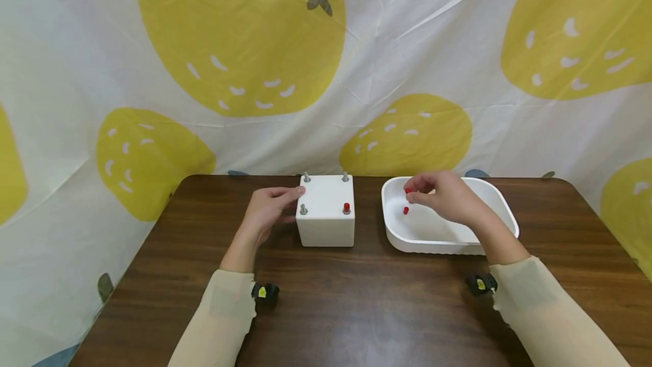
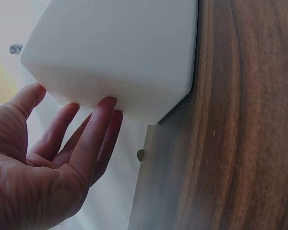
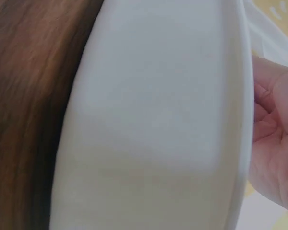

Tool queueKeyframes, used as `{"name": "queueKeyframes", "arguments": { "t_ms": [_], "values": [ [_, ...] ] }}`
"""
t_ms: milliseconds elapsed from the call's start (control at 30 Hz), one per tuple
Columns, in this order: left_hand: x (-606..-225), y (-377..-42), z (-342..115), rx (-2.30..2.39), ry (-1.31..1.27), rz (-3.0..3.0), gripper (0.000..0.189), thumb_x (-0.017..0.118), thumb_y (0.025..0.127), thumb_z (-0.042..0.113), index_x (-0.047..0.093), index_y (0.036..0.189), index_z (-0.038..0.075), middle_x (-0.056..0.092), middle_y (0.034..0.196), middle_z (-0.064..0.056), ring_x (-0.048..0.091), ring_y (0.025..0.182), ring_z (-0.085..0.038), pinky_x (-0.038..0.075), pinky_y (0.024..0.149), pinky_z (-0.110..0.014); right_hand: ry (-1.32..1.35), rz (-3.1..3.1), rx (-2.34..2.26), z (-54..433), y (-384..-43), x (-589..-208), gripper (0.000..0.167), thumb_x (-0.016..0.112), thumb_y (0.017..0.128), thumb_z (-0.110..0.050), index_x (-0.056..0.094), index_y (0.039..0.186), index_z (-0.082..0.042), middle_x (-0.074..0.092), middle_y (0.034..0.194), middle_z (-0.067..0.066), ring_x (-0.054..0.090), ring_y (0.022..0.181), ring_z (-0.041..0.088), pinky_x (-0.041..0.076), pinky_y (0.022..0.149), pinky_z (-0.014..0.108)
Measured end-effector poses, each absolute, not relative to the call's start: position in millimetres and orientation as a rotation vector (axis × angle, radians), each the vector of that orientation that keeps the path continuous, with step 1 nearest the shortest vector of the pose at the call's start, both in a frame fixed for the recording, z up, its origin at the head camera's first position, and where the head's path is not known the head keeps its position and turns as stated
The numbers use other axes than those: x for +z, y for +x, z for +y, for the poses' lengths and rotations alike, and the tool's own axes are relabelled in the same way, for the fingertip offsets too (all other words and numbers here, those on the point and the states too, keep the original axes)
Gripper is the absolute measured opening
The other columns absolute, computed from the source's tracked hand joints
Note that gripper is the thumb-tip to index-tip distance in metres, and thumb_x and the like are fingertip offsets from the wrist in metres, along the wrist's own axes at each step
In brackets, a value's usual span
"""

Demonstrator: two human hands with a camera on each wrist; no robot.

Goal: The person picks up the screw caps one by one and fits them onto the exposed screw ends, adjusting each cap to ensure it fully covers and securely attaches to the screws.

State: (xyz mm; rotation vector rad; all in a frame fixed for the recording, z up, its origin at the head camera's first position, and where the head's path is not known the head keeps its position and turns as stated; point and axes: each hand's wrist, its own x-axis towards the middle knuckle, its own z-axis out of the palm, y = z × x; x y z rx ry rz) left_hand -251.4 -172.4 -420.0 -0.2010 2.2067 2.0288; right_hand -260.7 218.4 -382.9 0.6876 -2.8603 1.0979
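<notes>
A white box (image 1: pixel 325 231) stands on the table with upright metal bolts at the corners of its top. Three bolts are bare; a red cap (image 1: pixel 346 208) sits on the front right one. My left hand (image 1: pixel 267 208) rests against the box's left side, thumb at the top edge and fingertips touching the side face (image 2: pixel 115 79). Over the left part of a white tray (image 1: pixel 448 248), my right hand (image 1: pixel 445 197) pinches a small red cap (image 1: pixel 408 191) between thumb and fingers. Another red cap (image 1: pixel 406 210) lies in the tray below. The tray's wall hides the right fingertips in the right wrist view.
The brown wooden table (image 1: pixel 356 310) carries the box and the tray side by side near its far edge, with a gap between them. A white cloth (image 1: pixel 377 44) with yellow fruit prints hangs right behind that edge.
</notes>
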Motion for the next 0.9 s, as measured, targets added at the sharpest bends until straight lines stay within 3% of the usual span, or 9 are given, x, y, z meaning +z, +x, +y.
{"name": "queueKeyframes", "arguments": {
  "t_ms": [467, 900],
  "values": [
    [-416.2, -250.1, -170.7, 2.067, -0.200, 2.167, 0.050, 0.084, 0.095, 0.031, 0.072, 0.129, -0.005, 0.070, 0.130, -0.020, 0.071, 0.113, -0.032, 0.067, 0.080, -0.039, 0.671, -2.775, 1.295, 198.9, -262.2, -371.3, 0.015, 0.080, 0.098, -0.019, 0.078, 0.109, -0.009, 0.075, 0.094, 0.006, 0.069, 0.084, 0.021, 0.055, 0.074, 0.029],
    [-415.8, -249.5, -170.9, 2.050, -0.212, 2.185, 0.050, 0.084, 0.096, 0.031, 0.072, 0.129, -0.004, 0.070, 0.130, -0.020, 0.071, 0.113, -0.033, 0.067, 0.080, -0.038, 0.635, -2.711, 1.408, 176.8, -269.0, -365.8, 0.023, 0.081, 0.098, -0.023, 0.077, 0.114, -0.008, 0.075, 0.099, 0.010, 0.064, 0.086, 0.030, 0.057, 0.057, 0.031]
  ]
}}
